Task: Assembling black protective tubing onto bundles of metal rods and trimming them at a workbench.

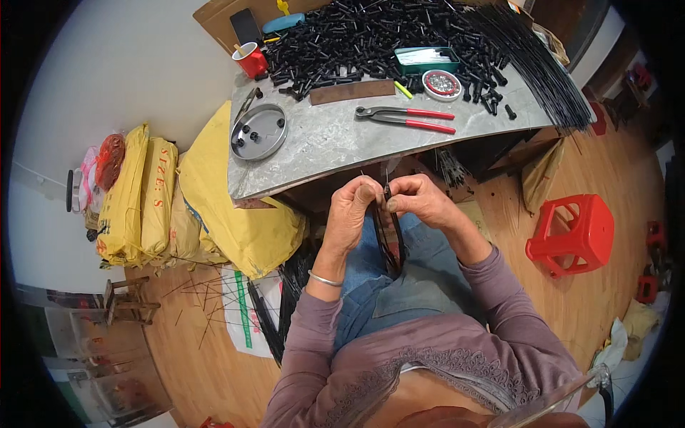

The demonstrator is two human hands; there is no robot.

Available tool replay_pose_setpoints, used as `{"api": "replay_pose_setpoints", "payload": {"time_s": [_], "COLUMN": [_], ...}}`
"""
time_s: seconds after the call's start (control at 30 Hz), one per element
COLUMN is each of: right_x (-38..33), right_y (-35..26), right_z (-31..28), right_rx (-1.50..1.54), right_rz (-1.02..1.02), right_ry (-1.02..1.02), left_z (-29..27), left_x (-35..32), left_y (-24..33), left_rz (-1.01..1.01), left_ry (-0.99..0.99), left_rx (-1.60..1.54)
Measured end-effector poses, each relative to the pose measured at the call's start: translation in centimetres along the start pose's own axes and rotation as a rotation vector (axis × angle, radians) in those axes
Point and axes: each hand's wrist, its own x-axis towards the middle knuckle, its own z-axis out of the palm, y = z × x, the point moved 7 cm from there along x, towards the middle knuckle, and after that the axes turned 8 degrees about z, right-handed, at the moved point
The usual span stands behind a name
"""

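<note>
Just off the table's front edge, my left hand (351, 212) and my right hand (425, 202) are close together over my lap. Both are closed in a pinch. Dark, thin black strands (392, 251) run down between them in a narrow loop toward my jeans. A thin pointed tip sticks up beside each hand's fingertips. At my right fingertips is a small black piece (387, 191), too small to name. On the table nearest my hands lie pincers with red handles (414, 120).
A heap of black plastic parts (357, 36) covers the back of the grey table (321, 157). A round metal tray (267, 148), a green box (427, 67) and long black rods (549, 85) lie there too. Yellow sacks (242, 214) stand left, a red stool (578, 232) right.
</note>
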Motion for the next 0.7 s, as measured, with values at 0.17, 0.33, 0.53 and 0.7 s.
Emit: {"api": "replay_pose_setpoints", "payload": {"time_s": [0.17, 0.33, 0.53, 0.7], "right_x": [-0.4, -0.9, 0.9, 2.2], "right_y": [-1.2, -0.2, -0.2, -1.0], "right_z": [0.5, 1.1, 2.4, 2.9], "right_rx": [0.011, -0.157, -0.068, -0.043], "right_rz": [-0.043, -0.212, -0.114, -0.061], "right_ry": [0.006, 0.467, 0.277, 0.227], "left_z": [2.3, 1.4, 0.1, -2.4], "left_x": [0.4, -0.2, 0.8, 2.6], "left_y": [2.0, 1.5, 1.2, 3.7], "left_rz": [-0.023, 0.201, 0.14, 0.194], "left_ry": [-0.137, 0.298, 0.26, 0.187], "left_rx": [0.09, 0.137, 0.029, 0.298]}}
